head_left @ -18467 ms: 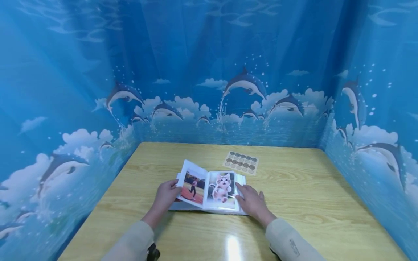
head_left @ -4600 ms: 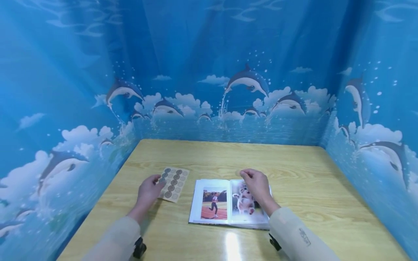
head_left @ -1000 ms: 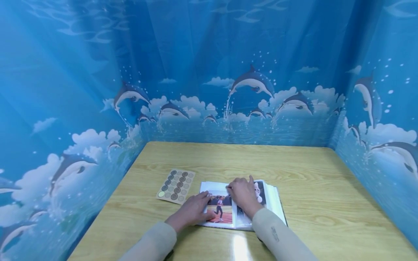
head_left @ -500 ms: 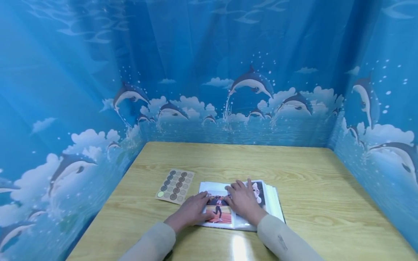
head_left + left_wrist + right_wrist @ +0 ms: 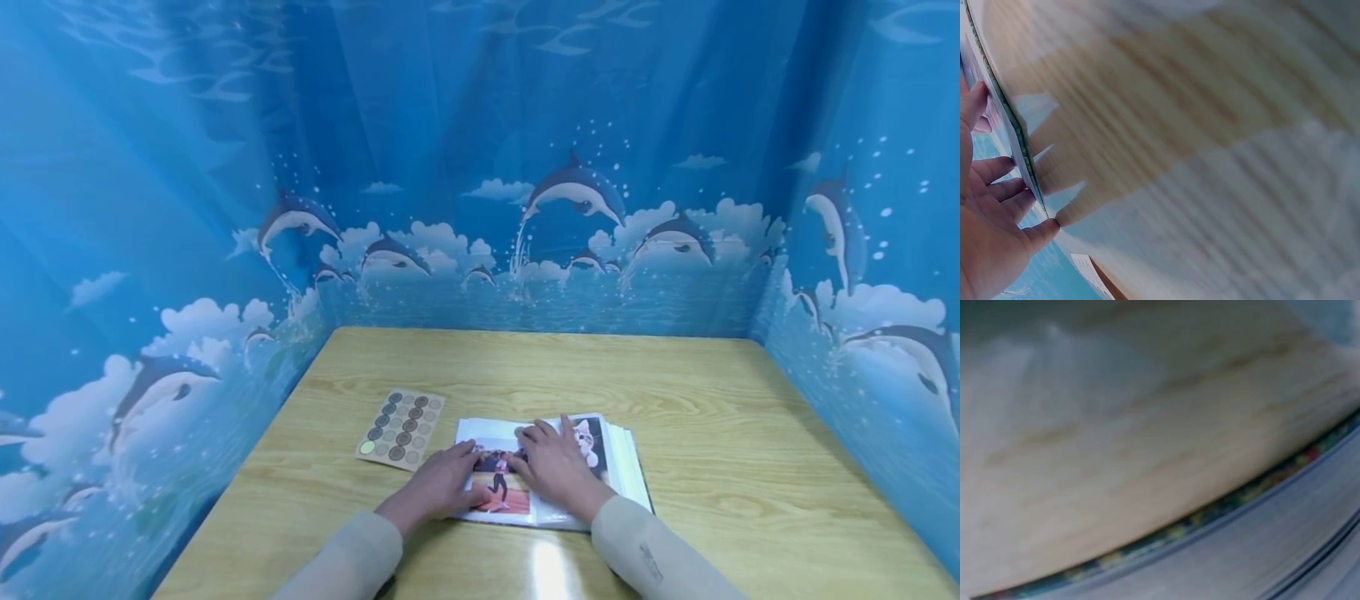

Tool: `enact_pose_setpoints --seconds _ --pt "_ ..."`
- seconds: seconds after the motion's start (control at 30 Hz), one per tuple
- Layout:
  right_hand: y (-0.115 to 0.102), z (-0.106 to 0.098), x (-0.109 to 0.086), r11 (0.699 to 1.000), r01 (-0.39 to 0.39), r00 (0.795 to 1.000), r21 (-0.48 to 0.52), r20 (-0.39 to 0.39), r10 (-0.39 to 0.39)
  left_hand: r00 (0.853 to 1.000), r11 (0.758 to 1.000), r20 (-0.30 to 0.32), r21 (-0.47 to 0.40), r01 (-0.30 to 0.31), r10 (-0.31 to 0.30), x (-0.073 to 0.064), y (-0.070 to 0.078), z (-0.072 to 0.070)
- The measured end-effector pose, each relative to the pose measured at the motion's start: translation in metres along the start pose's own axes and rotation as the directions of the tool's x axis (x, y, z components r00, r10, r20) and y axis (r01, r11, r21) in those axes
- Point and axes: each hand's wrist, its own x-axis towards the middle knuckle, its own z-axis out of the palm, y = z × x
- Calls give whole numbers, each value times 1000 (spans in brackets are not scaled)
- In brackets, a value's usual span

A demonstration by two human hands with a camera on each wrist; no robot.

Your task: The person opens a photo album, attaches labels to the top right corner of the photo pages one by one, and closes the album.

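A photo album (image 5: 632, 467) lies spread on the table, with a running-person photo (image 5: 510, 502) on its left page and a kitten photo (image 5: 587, 439) on the right. My left hand (image 5: 437, 483) rests on the left page's outer side, fingers spread; in the left wrist view, the left hand (image 5: 988, 244) has a fingertip beyond the album edge (image 5: 1013, 119). My right hand (image 5: 561, 468) lies across the middle, its fingertips pressing near the runner photo's top right corner, by a small dark round spot, seemingly a sticker. The right wrist view shows only the album's patterned cover edge (image 5: 1191, 522).
Left of the album lies a sheet of round stickers (image 5: 411, 422), dark and light ones in rows, with one pale green circle (image 5: 367, 447) at its near left. A wooden table (image 5: 675, 383) carries everything. Blue dolphin curtains (image 5: 450, 108) hang around its back and sides.
The sheet has gone from behind the album to its left, and one circle turned pale green. My right hand, earlier pinching a round sticker, has come down onto the pages, its fingers flattening.
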Motion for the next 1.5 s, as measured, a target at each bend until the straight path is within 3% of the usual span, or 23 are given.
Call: enact_pose_setpoints --seconds 0.33,0.83,1.13,1.5 --pt "-2 -3 -4 1000 14 999 2 42 -14 1000 1000 3 -19 20 -20 0 0 0" --pt "-5 -1 -4 999 6 1000 42 11 -6 1000 1000 5 3 7 -7 0 1 0" --pt "-8 1 -3 1000 27 998 -10 61 -27 1000 1000 2 -3 2 -2 -1 1 0" --pt "-12 -3 -2 1000 12 995 9 102 -13 1000 1000 8 -6 8 -8 -1 -1 1"
